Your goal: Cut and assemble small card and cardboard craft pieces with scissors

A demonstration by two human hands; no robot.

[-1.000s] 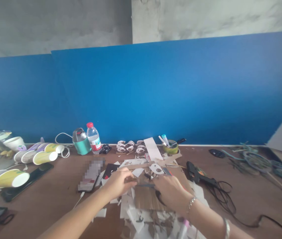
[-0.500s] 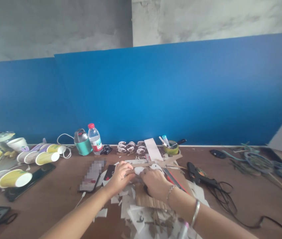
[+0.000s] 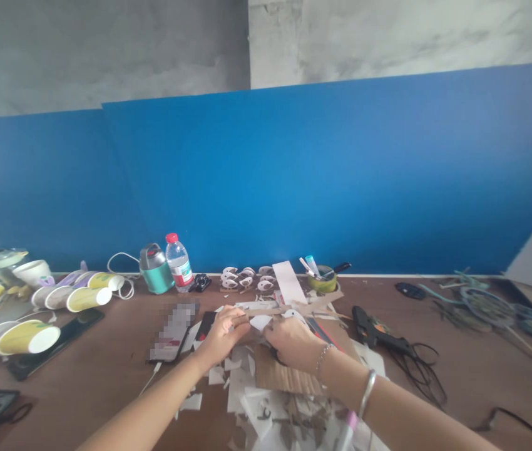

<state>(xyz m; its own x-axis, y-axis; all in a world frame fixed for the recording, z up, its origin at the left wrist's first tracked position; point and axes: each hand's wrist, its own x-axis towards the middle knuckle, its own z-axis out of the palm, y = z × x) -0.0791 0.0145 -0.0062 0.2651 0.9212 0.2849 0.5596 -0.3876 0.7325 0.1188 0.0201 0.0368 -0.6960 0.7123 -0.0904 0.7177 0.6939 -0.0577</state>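
My left hand [image 3: 225, 333] is closed, thumb against fingers, at the edge of a small piece of white paper [image 3: 260, 322]. Close on the right, my right hand [image 3: 293, 341] is curled with its knuckles up. Below its fingers shows part of a dark handle [image 3: 275, 356], which looks like that of scissors; the blades are hidden. A white bird-shaped cutout [image 3: 291, 313] lies just behind the right hand. Under the hands are corrugated cardboard [image 3: 285, 374] and many paper scraps [image 3: 259, 413].
Several white bird-like cutouts [image 3: 246, 279] stand at the back near a bottle [image 3: 179, 263]. A tape roll [image 3: 322, 284] holds pens. Right lies a glue gun [image 3: 378, 332] with its cable; left are a phone [image 3: 174, 332] and paper cups [image 3: 31, 337].
My hands have drawn slightly apart at the white paper, and more of it shows between them. My right forearm has shifted slightly. The things around have stayed in place.
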